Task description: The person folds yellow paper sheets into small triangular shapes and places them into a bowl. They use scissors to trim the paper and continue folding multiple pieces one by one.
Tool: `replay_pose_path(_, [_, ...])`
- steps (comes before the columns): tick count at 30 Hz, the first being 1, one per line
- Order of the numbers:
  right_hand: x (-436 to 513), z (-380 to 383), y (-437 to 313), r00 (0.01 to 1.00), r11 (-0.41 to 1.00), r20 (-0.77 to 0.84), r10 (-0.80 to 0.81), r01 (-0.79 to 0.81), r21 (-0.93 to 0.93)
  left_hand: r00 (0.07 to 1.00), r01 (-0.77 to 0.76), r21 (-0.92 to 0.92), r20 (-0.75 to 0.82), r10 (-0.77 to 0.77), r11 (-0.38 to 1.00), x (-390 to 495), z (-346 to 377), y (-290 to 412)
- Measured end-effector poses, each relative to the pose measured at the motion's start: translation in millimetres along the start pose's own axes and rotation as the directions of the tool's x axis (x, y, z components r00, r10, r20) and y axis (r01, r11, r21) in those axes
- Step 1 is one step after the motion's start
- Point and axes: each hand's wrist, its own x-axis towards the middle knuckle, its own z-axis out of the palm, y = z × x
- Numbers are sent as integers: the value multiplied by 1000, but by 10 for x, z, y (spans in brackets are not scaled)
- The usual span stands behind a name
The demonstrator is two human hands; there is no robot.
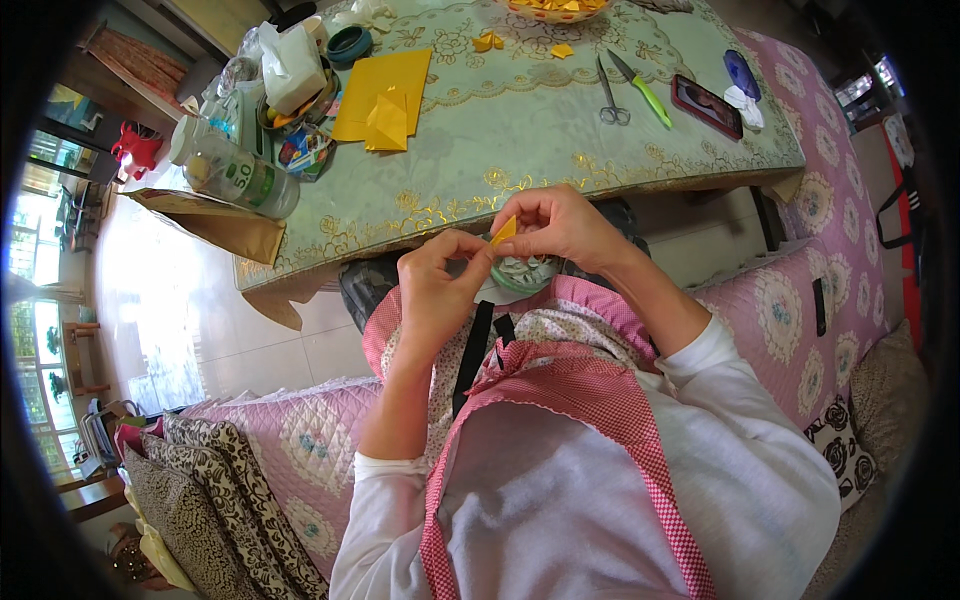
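A small folded piece of yellow paper point(505, 231) is pinched between both my hands, just past the table's near edge and above my lap. My left hand point(444, 279) grips its lower corner with thumb and forefinger. From the right, my right hand point(556, 227) holds it between thumb and curled fingers, which partly hide it. Beneath the hands, a round green-rimmed container point(527, 274) with pale contents is half covered. On the table lie a stack of yellow paper sheets point(379, 75), a folded yellow sheet point(388, 124) on it, and small folded yellow pieces point(487, 41).
Scissors point(613, 97), a green-handled knife point(645, 94) and a phone point(706, 106) lie at the table's right. A plastic bottle point(244, 176), brown bag point(217, 225) and tissue pack point(292, 67) crowd its left end. A basket point(555, 15) of folded yellow pieces stands far back.
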Motion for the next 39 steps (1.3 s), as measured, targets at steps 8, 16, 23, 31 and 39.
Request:
replay_pose_path(8, [-3,41,3,1000,997,6,29,-30,75,991,115,-248,-36,-128,962,-59,31,-101])
replay_pose_path(16, [6,61,-4,1000,996,17,-11,9,90,974,201,-519,17,-225,831,-83,28,-12])
replay_pose_path(23, [8,133,26,999,991,-20,-28,30,127,975,207,-472,31,-219,857,-108,51,-26])
replay_pose_path(31, [-15,86,31,1000,995,10,17,-18,94,963,269,-407,110,-245,873,-102,26,-18])
replay_pose_path(39, [-7,50,86,999,999,40,6,-8,51,914,345,-352,339,-225,870,-12,3,-107])
